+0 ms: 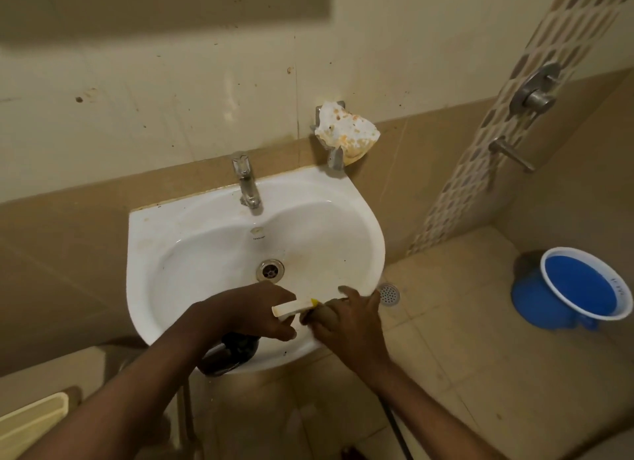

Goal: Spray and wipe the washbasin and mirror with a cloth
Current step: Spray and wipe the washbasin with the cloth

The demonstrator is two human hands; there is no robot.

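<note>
The white washbasin (206, 253) has brown dirty marks inside, near its drain (270, 269). At its front edge, the left hand (247, 313) curls round a pale spray nozzle (291, 308). The right hand (346, 320) grips the bottle below it.

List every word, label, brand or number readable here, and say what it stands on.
No text here can be read.
Washbasin: small dark brand mark below the tap, too small to read.
Blue bucket: dark marks on the white rim, too blurred to read.
</note>
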